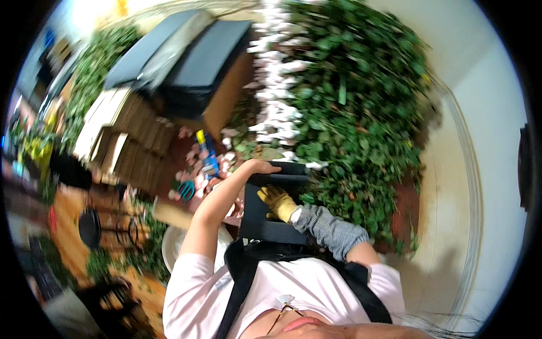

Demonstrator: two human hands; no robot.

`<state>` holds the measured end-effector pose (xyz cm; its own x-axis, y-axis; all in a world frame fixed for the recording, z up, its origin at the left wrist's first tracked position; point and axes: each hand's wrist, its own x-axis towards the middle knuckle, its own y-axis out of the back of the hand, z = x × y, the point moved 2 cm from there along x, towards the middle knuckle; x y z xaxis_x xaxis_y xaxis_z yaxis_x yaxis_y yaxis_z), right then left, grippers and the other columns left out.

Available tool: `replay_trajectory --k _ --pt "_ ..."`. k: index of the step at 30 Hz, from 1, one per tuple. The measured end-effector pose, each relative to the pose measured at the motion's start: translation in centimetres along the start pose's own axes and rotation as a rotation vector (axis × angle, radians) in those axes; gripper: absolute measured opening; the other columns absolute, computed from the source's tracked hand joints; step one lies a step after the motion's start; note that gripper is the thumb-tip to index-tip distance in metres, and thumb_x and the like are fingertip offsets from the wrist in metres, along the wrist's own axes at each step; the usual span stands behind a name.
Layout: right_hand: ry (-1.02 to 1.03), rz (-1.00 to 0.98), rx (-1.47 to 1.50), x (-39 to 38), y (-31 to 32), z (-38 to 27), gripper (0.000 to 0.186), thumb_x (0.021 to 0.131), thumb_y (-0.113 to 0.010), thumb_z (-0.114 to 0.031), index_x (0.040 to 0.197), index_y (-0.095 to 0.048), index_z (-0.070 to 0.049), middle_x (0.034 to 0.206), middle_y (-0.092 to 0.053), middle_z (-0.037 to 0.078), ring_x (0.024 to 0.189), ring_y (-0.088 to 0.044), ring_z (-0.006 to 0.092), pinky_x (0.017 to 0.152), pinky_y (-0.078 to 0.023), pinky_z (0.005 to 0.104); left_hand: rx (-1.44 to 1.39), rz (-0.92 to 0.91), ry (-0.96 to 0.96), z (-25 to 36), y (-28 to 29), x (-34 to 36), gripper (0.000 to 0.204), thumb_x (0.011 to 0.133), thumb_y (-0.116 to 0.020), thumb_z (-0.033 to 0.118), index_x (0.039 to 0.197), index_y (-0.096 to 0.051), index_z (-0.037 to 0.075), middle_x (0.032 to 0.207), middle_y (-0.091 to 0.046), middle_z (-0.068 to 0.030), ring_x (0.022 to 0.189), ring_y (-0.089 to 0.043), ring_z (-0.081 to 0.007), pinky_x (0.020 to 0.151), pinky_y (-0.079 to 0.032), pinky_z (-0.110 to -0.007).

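Note:
A black sheet [257, 217] with folded-up ends stands close in front of my chest at the table's near side. My left hand [262, 166], bare, grips its far folded edge. My right hand [276, 203], in a yellow glove with a grey checked sleeve above it, lies against the sheet's inner face with its fingers spread. Just beyond the sheet, a long pile of cut flowers lies with pale pink-white heads [276, 101] on the left and leafy green stems [355, 107] on the right. The flower heads are blurred.
Left of the flowers are stacked dark sheets [209, 53] on a carton and folded brown cardboard [127, 135]. Teal scissors [186, 190] and a blue-and-yellow tool [208, 155] lie among loose petals. A white bucket [171, 248] and black stool [89, 227] stand lower left. A pale wall [497, 141] bounds the right.

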<state>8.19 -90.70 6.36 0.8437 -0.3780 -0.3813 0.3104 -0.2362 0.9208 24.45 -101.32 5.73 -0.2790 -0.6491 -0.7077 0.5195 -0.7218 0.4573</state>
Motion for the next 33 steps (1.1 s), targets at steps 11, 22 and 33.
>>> replay_trajectory --k 11,22,33 --pt "0.085 0.147 -0.069 -0.5 1.3 -1.4 0.1 0.077 -0.08 -0.045 0.154 -0.031 -0.005 0.155 -0.039 0.019 0.142 -0.039 0.0342 0.108 -0.038 0.0448 0.258 1.879 0.404 -18.4 8.3 -42.4 0.02 0.099 -0.06 0.018 0.109 -0.071 0.005 0.105 -0.072 -0.0148 0.092 -0.07 -0.0305 0.08 -0.056 -0.04" --pt "0.079 0.123 -0.069 -0.4 1.6 -0.9 0.098 0.079 -0.078 -0.045 0.154 -0.031 -0.004 0.157 -0.035 0.021 0.143 -0.037 0.0358 0.113 -0.034 0.0453 0.394 1.728 0.892 -28.0 9.0 -46.3 0.076 0.085 -0.074 0.055 0.144 -0.05 0.013 0.146 -0.043 -0.0198 0.141 -0.036 -0.0372 0.114 -0.033 -0.053" --pt "0.079 0.113 -0.044 -0.4 1.5 -0.8 0.098 0.08 -0.077 -0.046 0.155 -0.031 -0.004 0.157 -0.037 0.02 0.141 -0.039 0.0353 0.114 -0.033 0.0456 0.61 1.519 1.244 -31.4 11.0 -46.3 0.099 0.07 -0.084 0.057 0.151 -0.039 0.024 0.153 -0.034 -0.0138 0.145 -0.028 -0.0316 0.116 -0.026 -0.051"
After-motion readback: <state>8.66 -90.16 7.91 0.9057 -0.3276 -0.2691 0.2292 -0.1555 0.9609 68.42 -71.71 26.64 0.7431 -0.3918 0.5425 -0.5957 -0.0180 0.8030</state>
